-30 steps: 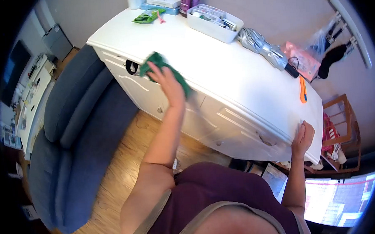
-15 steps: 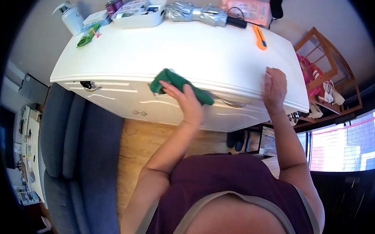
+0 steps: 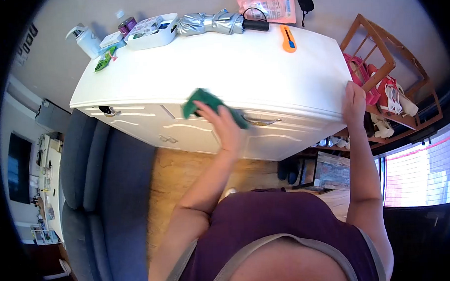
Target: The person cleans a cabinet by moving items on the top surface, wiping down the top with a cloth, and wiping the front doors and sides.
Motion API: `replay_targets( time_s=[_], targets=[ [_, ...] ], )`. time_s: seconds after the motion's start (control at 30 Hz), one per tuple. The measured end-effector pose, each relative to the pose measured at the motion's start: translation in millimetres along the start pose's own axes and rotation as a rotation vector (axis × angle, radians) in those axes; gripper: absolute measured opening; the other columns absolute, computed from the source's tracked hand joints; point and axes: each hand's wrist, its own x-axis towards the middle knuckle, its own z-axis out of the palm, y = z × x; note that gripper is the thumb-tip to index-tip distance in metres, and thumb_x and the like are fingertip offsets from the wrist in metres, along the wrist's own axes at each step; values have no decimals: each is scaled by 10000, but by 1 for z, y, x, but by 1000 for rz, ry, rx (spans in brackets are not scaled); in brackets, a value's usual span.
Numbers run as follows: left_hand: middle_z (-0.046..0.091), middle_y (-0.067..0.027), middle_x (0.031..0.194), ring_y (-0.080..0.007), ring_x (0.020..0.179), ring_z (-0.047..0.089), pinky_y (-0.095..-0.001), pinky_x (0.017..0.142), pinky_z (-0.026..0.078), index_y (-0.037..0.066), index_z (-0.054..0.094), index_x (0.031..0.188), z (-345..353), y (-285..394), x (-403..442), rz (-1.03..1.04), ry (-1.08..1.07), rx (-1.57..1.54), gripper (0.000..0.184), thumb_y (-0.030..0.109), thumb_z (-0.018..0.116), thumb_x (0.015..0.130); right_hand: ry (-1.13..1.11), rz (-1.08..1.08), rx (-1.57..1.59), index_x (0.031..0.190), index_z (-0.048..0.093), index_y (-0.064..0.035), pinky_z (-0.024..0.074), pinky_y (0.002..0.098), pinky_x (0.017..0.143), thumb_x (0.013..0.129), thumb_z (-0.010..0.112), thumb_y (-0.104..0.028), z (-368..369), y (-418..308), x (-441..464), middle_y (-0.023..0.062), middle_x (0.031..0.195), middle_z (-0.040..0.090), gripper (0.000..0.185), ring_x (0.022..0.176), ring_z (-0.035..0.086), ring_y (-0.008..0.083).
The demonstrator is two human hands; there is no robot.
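My left hand (image 3: 224,125) presses a green cloth (image 3: 204,100) against the front edge of the white cabinet (image 3: 148,76), its fingers bent over the cloth. The cloth hangs partly over the drawer front, close to a metal drawer handle (image 3: 264,122). At the cabinet's right end, my right hand (image 3: 353,104) grips the side edge with its fingers curled; part of them is hidden. An orange utility knife (image 3: 287,38) lies on the top, farther back than my right hand.
Along the back of the cabinet stand a white pump bottle (image 3: 88,42), a white bin (image 3: 154,39), a folded silver umbrella (image 3: 211,23) and a pink packet (image 3: 275,9). A wooden shoe rack (image 3: 388,60) stands at the right. A blue-grey sofa (image 3: 122,179) is at the left.
My right hand has moved from the cabinet top to its right side edge. My left hand stays at the front edge with the cloth, shifted slightly. The camera view has turned a little.
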Motion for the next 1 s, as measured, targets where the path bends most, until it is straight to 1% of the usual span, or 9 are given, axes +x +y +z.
replay_targets(
  time_s=[0.1,0.27,0.47,0.6,0.73,0.8,0.87,0.93,1.0],
  targets=[
    [-35,-354,1487,-437,1409,-1,-401,1135,95,85,-26,1497,-5,-18,-21,54,-189,99,643,229,329,980,145,-269,-208,1034,608,20,426,435,842,942,485,-207,5,-16,-5,197,964,597,274,948,541,361],
    [3,-341,1492,-426,1410,51,-407,1134,102,20,-16,1483,-59,-35,5,254,-334,178,706,205,423,963,189,-173,-149,1048,608,23,433,430,859,936,505,-212,6,-12,-8,206,987,601,280,966,547,362],
    [-36,-395,1459,-529,1369,20,-493,1114,105,-73,-60,1440,-30,-65,4,220,-238,358,991,294,649,853,205,-136,-200,1048,615,13,448,416,839,922,535,-209,10,-14,-9,208,975,599,267,936,564,354],
    [195,-378,1369,-540,1269,231,-521,1070,216,-101,151,1396,-26,-113,8,372,-213,344,785,184,636,848,229,-67,-173,1044,623,-4,459,399,818,909,558,-216,13,-12,-12,203,955,598,260,906,573,340],
    [430,-245,1255,-402,1173,428,-422,1008,352,-23,311,1370,-86,-113,28,541,-367,280,540,19,516,872,223,-52,-219,1045,623,-10,465,397,806,905,564,-223,12,-11,-12,194,961,603,262,897,577,335],
    [477,-176,1252,-290,1143,481,-380,980,383,-1,364,1349,-101,-68,23,-48,-160,-322,452,55,492,919,224,-22,-194,1043,620,-12,463,398,812,906,561,-215,14,-11,-12,188,961,606,252,906,573,334],
    [476,-147,1275,-234,1114,503,-369,942,418,23,379,1354,-129,-28,47,-99,18,-431,417,152,471,969,241,-71,-189,1041,618,-13,461,399,817,904,561,-205,13,-10,-12,186,963,607,243,913,570,334],
    [534,-157,1187,-242,976,579,-377,858,486,11,386,1323,-157,-15,82,-65,184,-541,467,304,497,978,250,-111,-150,1037,615,-12,461,400,817,902,561,-191,15,-8,-12,181,961,607,230,913,568,334],
    [540,-153,1164,-233,926,583,-367,801,507,17,411,1302,-155,5,105,213,192,-516,411,269,478,984,271,-156,-139,1032,613,-9,460,403,817,901,561,-174,11,-6,-12,174,956,608,217,913,567,333]
  ],
)
